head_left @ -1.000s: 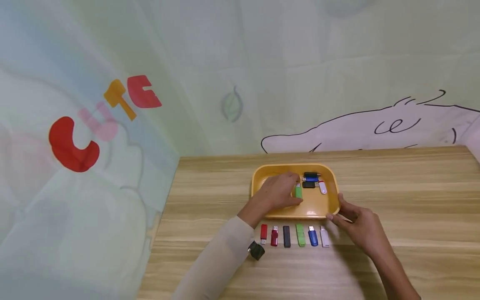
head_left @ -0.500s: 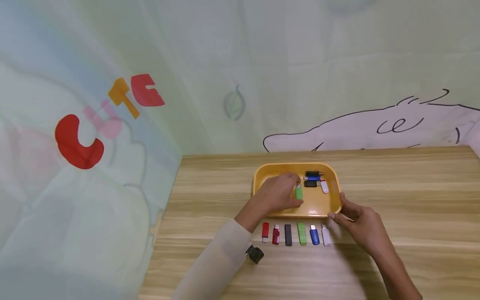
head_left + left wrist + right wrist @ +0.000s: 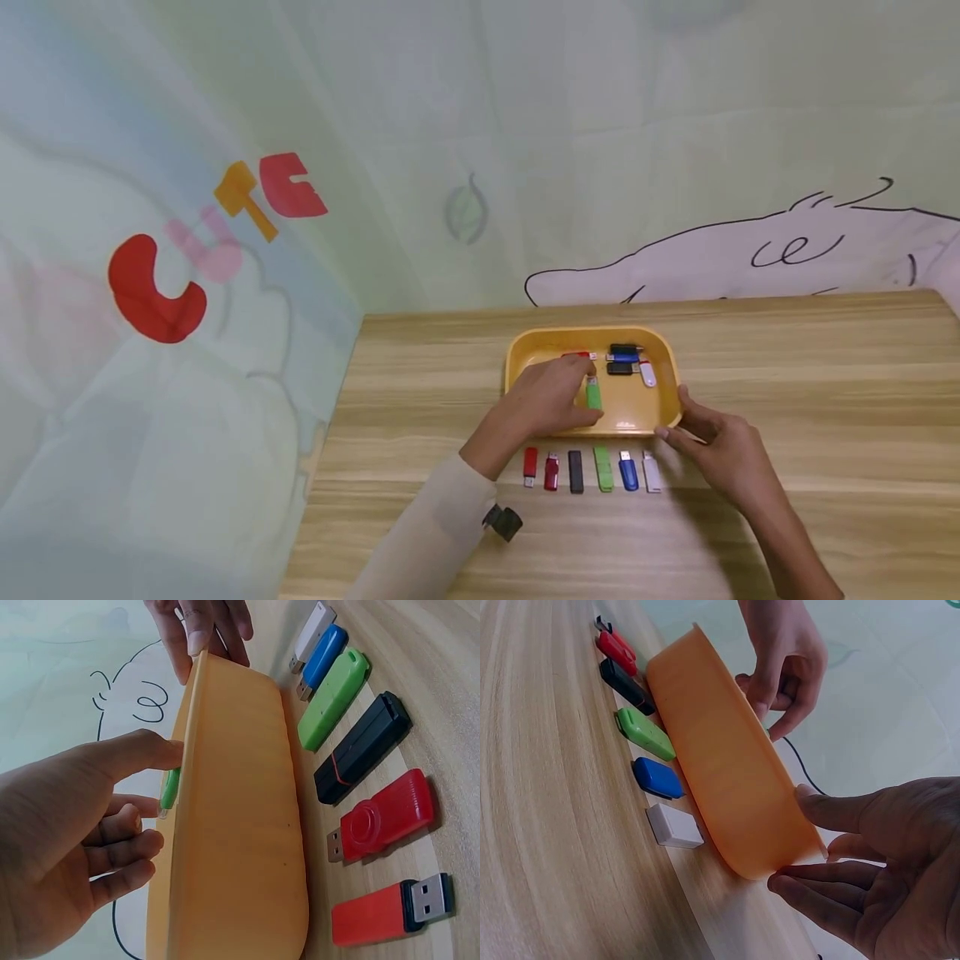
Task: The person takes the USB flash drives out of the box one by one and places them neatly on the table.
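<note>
My left hand (image 3: 551, 396) reaches into the yellow tray (image 3: 525, 342) and pinches a green USB stick (image 3: 593, 394) lengthwise between thumb and fingers. In the left wrist view, that green USB stick (image 3: 171, 787) shows just past the tray's rim, its metal plug towards the fingers. My right hand (image 3: 723, 454) holds the tray's near right corner, thumb on the rim and fingers at the outer wall, as the right wrist view shows. Behind my left fingers lies a red USB stick (image 3: 581, 356), partly covered. A white USB stick (image 3: 647, 373) lies at the tray's right.
Beside the white stick lie a blue USB stick (image 3: 624, 357) and two black ones. In front of the tray, several USB sticks stand in a row, from red (image 3: 530, 467) at left to white (image 3: 651, 472) at right. A patterned cloth (image 3: 420, 167) hangs behind the wooden table (image 3: 825, 400).
My left hand has shifted slightly left and nearer with the green USB stick, uncovering part of the red one in the tray. My right hand keeps its hold on the corner.
</note>
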{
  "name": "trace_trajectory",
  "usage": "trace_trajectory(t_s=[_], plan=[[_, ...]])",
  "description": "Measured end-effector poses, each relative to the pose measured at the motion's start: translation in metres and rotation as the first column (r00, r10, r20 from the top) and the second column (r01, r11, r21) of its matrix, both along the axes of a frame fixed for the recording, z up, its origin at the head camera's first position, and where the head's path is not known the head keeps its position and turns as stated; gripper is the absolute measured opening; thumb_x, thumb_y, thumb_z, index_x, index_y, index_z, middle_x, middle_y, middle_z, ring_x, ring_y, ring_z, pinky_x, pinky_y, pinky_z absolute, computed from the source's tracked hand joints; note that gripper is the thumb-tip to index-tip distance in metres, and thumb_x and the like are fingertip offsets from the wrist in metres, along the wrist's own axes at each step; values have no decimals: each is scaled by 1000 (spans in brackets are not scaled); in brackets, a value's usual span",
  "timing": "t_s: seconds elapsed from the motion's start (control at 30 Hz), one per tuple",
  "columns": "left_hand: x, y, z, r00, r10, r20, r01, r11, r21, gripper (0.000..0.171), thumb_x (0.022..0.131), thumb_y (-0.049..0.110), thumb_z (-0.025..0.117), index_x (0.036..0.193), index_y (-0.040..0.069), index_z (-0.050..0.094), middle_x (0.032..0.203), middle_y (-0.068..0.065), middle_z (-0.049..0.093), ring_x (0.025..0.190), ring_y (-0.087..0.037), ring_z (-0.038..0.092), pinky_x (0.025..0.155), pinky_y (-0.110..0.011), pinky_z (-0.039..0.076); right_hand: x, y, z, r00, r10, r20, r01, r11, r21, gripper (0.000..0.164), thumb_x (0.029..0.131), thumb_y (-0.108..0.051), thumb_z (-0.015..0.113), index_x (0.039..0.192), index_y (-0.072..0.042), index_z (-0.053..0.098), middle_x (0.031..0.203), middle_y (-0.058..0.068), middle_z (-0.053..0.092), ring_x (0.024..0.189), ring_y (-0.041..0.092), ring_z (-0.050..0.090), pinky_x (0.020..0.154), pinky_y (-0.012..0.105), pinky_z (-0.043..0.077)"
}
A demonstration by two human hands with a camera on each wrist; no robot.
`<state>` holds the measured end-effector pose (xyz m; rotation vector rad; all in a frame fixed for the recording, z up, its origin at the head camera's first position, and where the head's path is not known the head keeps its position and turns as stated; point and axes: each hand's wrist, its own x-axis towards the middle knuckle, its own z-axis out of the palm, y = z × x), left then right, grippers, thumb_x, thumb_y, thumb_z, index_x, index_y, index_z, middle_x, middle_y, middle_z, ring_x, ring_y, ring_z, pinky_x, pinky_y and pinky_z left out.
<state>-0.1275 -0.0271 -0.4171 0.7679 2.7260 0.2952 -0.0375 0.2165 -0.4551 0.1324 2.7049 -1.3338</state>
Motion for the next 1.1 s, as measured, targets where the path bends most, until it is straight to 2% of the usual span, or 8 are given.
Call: trace_trajectory(t_s=[0.33, 0.63, 0.83, 1.1], plan=[[6, -8, 3, 1000, 11, 2, -11, 1000, 5, 60, 91, 48, 82, 140, 16, 64, 126, 2, 71, 96, -10, 60, 90, -24, 57, -1, -1, 0, 1000, -3, -21, 3, 1000, 2, 71, 96, -31, 81, 152, 0, 49, 147, 17, 56, 125, 40, 68, 103, 55, 51], [12, -16, 4, 1000, -16, 1, 15, 999, 31, 59, 91, 46, 82, 137, 14, 65, 122, 1, 71, 91, -9, 59, 80, -19, 54, 0, -1, 0, 1000, -5, -14, 5, 1000, 6, 73, 95, -32, 81, 152, 0, 48, 145, 18, 57, 124, 42, 67, 103, 58, 51], [16, -21, 5, 1000, -14, -24, 15, 999, 35, 58, 91, 47, 82, 136, 14, 66, 123, 0, 72, 92, -10, 58, 79, -20, 53, -1, -1, 0, 1000, -6, -20, 6, 1000, 12, 72, 96, -30, 81, 152, 0, 48, 146, 17, 57, 124, 40, 68, 103, 55, 51], [22, -28, 10, 1000, -13, -20, 14, 998, 59, 58, 91, 45, 83, 136, 12, 66, 118, -1, 72, 88, -10, 58, 74, -18, 51, 0, -1, -1, 1000, -7, -13, 7, 1000, -5, 72, 96, -31, 81, 153, -1, 48, 148, 16, 56, 125, 39, 68, 101, 52, 53]])
